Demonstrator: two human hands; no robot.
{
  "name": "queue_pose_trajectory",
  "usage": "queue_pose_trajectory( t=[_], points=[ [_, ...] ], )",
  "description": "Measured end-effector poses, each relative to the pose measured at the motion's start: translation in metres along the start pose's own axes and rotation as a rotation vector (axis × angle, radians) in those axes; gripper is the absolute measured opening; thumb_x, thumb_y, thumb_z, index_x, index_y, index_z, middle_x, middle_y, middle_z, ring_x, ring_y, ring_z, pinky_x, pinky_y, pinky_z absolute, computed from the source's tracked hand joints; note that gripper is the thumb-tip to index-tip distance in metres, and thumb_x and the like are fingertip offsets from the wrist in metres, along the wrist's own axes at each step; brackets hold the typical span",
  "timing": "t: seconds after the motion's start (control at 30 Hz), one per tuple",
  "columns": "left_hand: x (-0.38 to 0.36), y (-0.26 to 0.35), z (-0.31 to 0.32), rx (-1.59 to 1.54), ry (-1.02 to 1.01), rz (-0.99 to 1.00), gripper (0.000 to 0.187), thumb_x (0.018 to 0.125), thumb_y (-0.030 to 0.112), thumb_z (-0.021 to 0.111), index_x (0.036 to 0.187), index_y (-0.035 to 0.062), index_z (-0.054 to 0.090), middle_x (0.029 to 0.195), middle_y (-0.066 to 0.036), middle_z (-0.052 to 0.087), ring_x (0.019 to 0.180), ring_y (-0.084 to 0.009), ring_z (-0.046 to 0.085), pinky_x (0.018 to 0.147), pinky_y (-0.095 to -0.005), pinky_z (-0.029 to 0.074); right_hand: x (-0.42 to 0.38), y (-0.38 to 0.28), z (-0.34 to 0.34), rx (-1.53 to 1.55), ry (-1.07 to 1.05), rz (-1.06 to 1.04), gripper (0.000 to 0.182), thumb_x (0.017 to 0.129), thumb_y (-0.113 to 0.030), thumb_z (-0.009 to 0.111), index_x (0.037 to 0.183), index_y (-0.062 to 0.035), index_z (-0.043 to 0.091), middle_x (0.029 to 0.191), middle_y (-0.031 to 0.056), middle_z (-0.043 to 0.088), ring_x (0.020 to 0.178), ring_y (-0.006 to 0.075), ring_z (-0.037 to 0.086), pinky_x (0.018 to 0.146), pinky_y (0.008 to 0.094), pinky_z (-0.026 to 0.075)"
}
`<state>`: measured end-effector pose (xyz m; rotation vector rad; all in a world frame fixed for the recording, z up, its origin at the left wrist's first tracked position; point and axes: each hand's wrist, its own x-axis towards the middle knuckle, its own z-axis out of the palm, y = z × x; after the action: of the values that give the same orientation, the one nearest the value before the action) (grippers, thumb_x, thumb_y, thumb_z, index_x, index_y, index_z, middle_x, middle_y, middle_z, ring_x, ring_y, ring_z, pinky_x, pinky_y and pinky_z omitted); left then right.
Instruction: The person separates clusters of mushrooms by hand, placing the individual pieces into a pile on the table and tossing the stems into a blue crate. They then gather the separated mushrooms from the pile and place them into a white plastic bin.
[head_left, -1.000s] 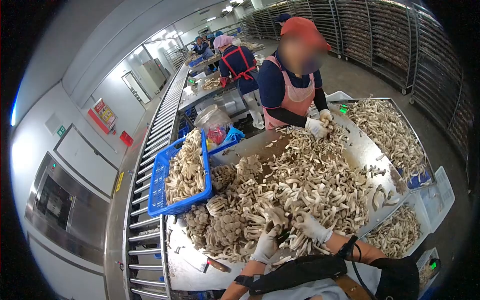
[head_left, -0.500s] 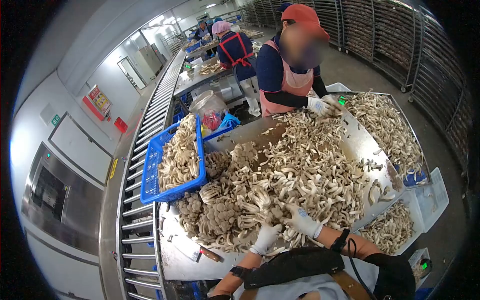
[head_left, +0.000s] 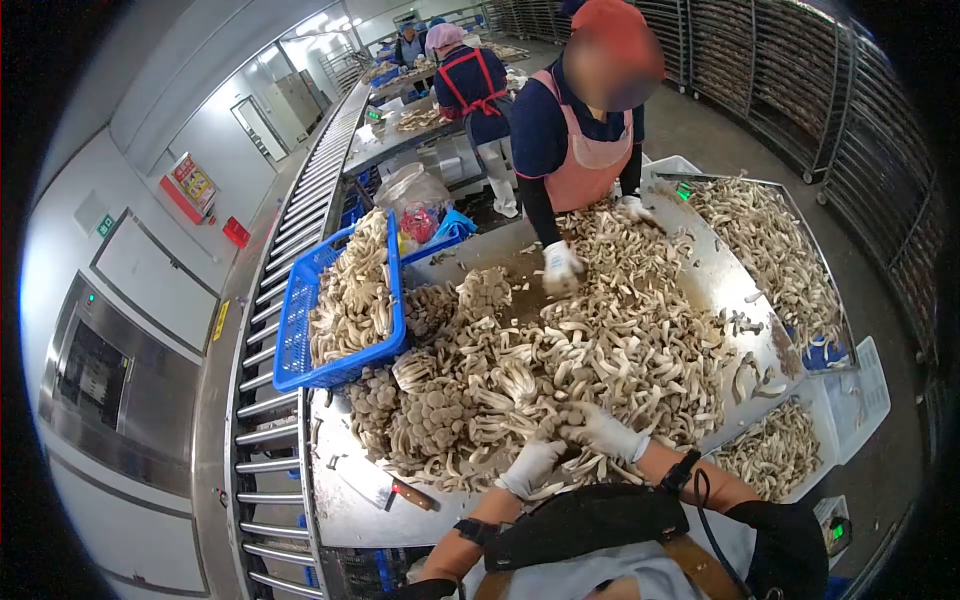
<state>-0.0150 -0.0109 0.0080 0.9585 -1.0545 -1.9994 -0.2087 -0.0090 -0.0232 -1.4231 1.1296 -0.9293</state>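
Note:
My left hand [head_left: 532, 468], in a white glove, is closed on grey-brown mushrooms at the near edge of a large mushroom heap [head_left: 640, 345]. My right hand [head_left: 605, 433], gloved too, has its fingers bent around mushrooms just beside the left one. The pieces at my fingertips are small and partly covered by the gloves. Left of my hands lie whole mushroom clusters [head_left: 435, 420] with rounded caps. A cleaver with a wooden handle [head_left: 412, 494] rests on the metal table [head_left: 350, 525] near my left wrist.
A blue basket [head_left: 340, 372] of mushrooms stands at the left, by the roller conveyor [head_left: 262, 465]. Across the table a co-worker in a pink apron [head_left: 590, 165] handles mushrooms. At right are a mushroom-filled tray [head_left: 770, 255] and a white bin [head_left: 825, 440].
My hands have drawn closer together, the right one moving slightly left. The co-worker's hands have separated, one reaching down onto the heap. The camera view has shifted slightly.

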Motion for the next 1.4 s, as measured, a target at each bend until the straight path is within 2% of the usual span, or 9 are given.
queue_pose_trajectory(
  t=[0.03, 0.1, 0.2, 0.73, 1.0, 1.13, 1.2, 1.27, 1.4],
  points=[
    [0.000, 0.009, 0.002, -0.026, -0.008, -0.097, 0.033, 0.081, -0.002, 0.060, 0.113, 0.0051, 0.062, 0.105, -0.009, 0.066, 0.102, -0.0237, 0.062, 0.087, -0.0354, 0.051, 0.003, -0.011, -0.002, 0.171, -0.034, 0.119, 0.056, 0.085, 0.003, 0.062, 0.135, 0.0039, 0.039, 0.115, 0.0106, 0.061, 0.102, 0.0178, 0.059, 0.083, 0.0272, 0.049],
    [0.004, 0.019, -0.027, 1.093, -0.139, 0.610, 0.045, 0.078, -0.008, 0.057, 0.121, 0.0045, 0.059, 0.119, -0.007, 0.062, 0.111, -0.0198, 0.057, 0.093, -0.0306, 0.046, 0.007, -0.036, -0.011, 0.612, 0.020, 0.244, 0.058, 0.081, 0.007, 0.060, 0.135, 0.0050, 0.039, 0.124, 0.0147, 0.057, 0.114, 0.0211, 0.055, 0.093, 0.0303, 0.046],
    [0.004, 0.015, -0.005, -0.030, -0.186, -0.087, 0.050, 0.081, -0.009, 0.054, 0.130, 0.0023, 0.053, 0.125, -0.007, 0.060, 0.112, -0.0170, 0.055, 0.094, -0.0295, 0.046, 0.006, -0.040, -0.009, 0.323, -0.110, 0.073, 0.061, 0.079, 0.012, 0.058, 0.136, -0.0019, 0.040, 0.133, 0.0141, 0.050, 0.118, 0.0239, 0.053, 0.095, 0.0323, 0.045],
    [0.037, 0.068, 0.022, 0.087, 0.046, 0.116, 0.031, 0.091, 0.019, 0.065, 0.114, -0.0015, 0.059, 0.099, -0.006, 0.066, 0.084, -0.0114, 0.062, 0.075, -0.0248, 0.051, 0.045, -0.101, -0.032, 0.930, 0.045, 0.175, 0.072, 0.084, 0.008, 0.059, 0.144, -0.0083, 0.024, 0.109, 0.0077, 0.058, 0.089, 0.0151, 0.061, 0.065, 0.0234, 0.052],
    [0.045, 0.098, 0.025, 0.047, 0.231, 0.135, 0.041, 0.086, 0.022, 0.071, 0.112, -0.0055, 0.055, 0.090, -0.011, 0.066, 0.071, -0.0144, 0.065, 0.061, -0.0249, 0.055, 0.075, -0.016, -0.060, -0.026, 0.372, 0.153, 0.060, 0.089, -0.009, 0.061, 0.143, -0.0108, 0.033, 0.130, 0.0224, 0.044, 0.098, 0.0284, 0.057, 0.085, 0.0411, 0.050],
    [0.013, 0.017, -0.008, 1.082, 0.028, -0.002, 0.061, 0.084, 0.021, 0.063, 0.136, -0.0028, 0.041, 0.109, -0.021, 0.063, 0.089, -0.0205, 0.065, 0.073, -0.0311, 0.054, -0.010, -0.043, -0.063, -1.061, 0.206, -0.198, 0.049, 0.093, -0.007, 0.056, 0.140, -0.0064, 0.043, 0.131, 0.0159, 0.047, 0.108, 0.0283, 0.058, 0.089, 0.0383, 0.051],
    [0.014, -0.063, -0.019, 1.567, -0.110, 0.018, 0.081, 0.073, 0.017, 0.070, 0.143, 0.0007, 0.033, 0.120, -0.031, 0.054, 0.107, -0.0339, 0.061, 0.091, -0.0402, 0.050, -0.041, -0.011, -0.030, -0.301, -0.075, 0.410, 0.052, 0.096, -0.021, 0.055, 0.142, -0.0048, 0.038, 0.119, 0.0232, 0.055, 0.109, 0.0309, 0.059, 0.091, 0.0429, 0.049],
    [0.014, -0.055, 0.015, 1.661, -0.103, 0.081, 0.080, 0.072, 0.020, 0.072, 0.141, -0.0001, 0.035, 0.115, -0.030, 0.056, 0.105, -0.0354, 0.061, 0.090, -0.0406, 0.050, -0.074, 0.030, -0.007, -0.555, -0.606, 0.274, 0.063, 0.097, -0.029, 0.053, 0.148, -0.0057, 0.025, 0.112, 0.0305, 0.058, 0.105, 0.0341, 0.061, 0.089, 0.0439, 0.048],
    [0.049, -0.040, 0.000, 1.304, -0.091, -0.058, 0.070, 0.078, 0.031, 0.069, 0.134, -0.0041, 0.043, 0.112, -0.026, 0.064, 0.108, -0.0364, 0.060, 0.093, -0.0405, 0.047, -0.067, 0.038, -0.023, -0.480, -0.165, 0.283, 0.067, 0.094, -0.032, 0.053, 0.149, -0.0100, 0.022, 0.082, 0.0267, 0.063, 0.078, 0.0381, 0.064, 0.068, 0.0459, 0.049]
  ],
)
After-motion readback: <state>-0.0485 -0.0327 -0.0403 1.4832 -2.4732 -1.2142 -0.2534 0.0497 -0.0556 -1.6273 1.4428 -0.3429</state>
